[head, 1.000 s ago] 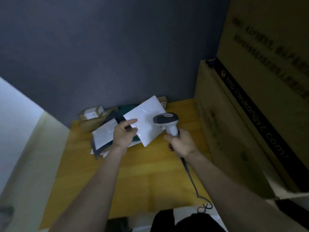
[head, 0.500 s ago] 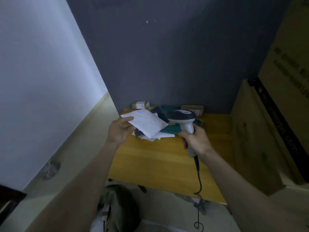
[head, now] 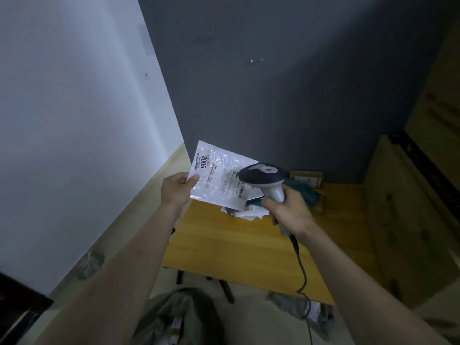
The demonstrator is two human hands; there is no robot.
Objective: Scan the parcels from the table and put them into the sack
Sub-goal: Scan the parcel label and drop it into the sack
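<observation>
My left hand (head: 177, 190) pinches a white plastic parcel (head: 217, 178) by its left edge and holds it upright above the table's left end, its printed label facing me. My right hand (head: 288, 210) grips the handle of a grey and dark barcode scanner (head: 263, 176), whose head sits just in front of the parcel's right side. Behind the scanner, more parcels (head: 249, 212) lie piled on the wooden table (head: 244, 247). An olive green sack (head: 174, 317) stands on the floor below my left arm.
Small cardboard boxes (head: 307, 178) lie at the table's back by the dark wall. Tall cartons (head: 413, 207) stand along the right. The scanner's cable (head: 302, 277) hangs over the table's front edge. A white wall is on the left. A crumpled bag (head: 301, 310) lies on the floor.
My left hand has lifted the white parcel off the pile and turned its label toward me. The scanner has stayed close to it. My view has swung left and back, showing the sack.
</observation>
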